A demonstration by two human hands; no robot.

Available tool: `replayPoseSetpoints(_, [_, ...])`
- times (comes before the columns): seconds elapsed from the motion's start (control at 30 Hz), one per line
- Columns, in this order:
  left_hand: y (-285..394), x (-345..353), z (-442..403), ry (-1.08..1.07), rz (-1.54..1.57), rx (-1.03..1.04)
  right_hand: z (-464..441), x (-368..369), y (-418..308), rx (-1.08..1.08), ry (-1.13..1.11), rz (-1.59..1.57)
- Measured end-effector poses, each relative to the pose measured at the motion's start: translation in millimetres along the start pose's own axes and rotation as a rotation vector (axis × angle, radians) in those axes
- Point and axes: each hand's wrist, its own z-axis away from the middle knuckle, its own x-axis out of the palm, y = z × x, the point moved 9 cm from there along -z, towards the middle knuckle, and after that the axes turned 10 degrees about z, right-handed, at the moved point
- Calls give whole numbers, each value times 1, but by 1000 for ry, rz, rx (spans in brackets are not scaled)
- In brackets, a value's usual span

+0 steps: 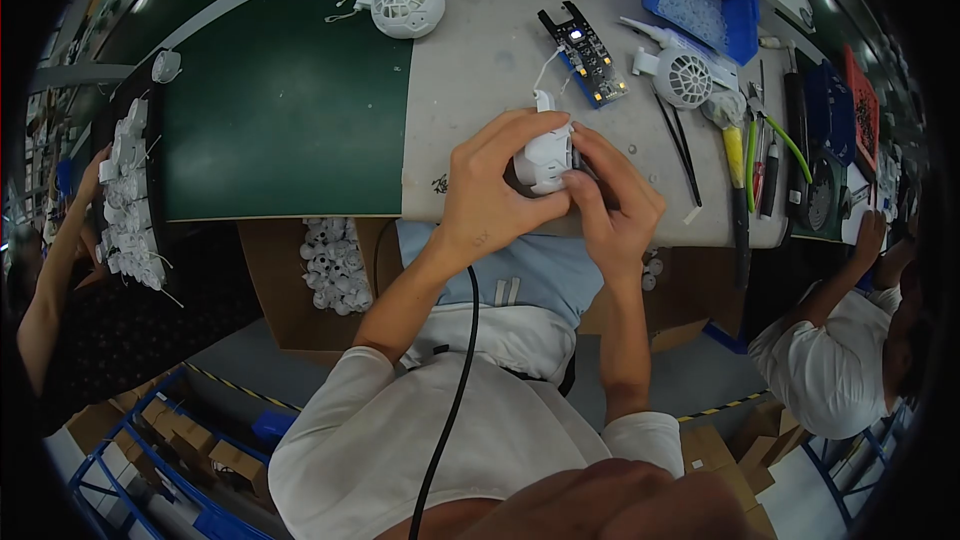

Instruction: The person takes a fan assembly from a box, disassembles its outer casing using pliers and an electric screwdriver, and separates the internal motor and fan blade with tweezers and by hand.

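Between my two hands, above the table's front edge, is a small white plastic fan housing. My left hand wraps round its left side, thumb below and fingers on top. On its right side my right hand pinches the edge with thumb and fingertips; a dark part shows there, too covered to name. A white cable runs up from the housing toward a black circuit board with lit lamps, which lies on a blue block. Right of the board lies a white handheld fan with a round grille.
More white fan units stand at the back. A blue bin holds small clear parts. Tweezers, a yellow-handled brush and green-handled pliers lie to the right. Cardboard boxes with white parts sit below. Other people work at both sides.
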Motion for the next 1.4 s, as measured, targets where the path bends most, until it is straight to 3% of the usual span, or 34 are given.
replayPoseSetpoints(0.33, [2,-1,0,8,-37,7,2,4,23,308,-73,-200])
replayPoseSetpoints(0.43, [3,-1,-1,-13,-46,38,-3,5,23,266,-129,-224])
replayPoseSetpoints(0.5, [4,0,-1,-15,-58,57,-6,3,12,98,-167,-68])
replayPoseSetpoints(0.63, [5,2,-1,-36,-55,56,-1,7,15,140,-180,-76])
replayPoseSetpoints(0.8, [8,2,-3,-3,-93,13,0,3,-2,-62,-72,147])
replayPoseSetpoints(1.13, [10,12,5,-89,-187,-22,0,2,7,-31,-89,279])
replayPoseSetpoints(1.33, [0,13,7,-84,-119,-49,1,4,21,107,-184,-34])
replayPoseSetpoints(1.4, [-3,13,5,-90,-97,-68,0,9,24,261,-174,-221])
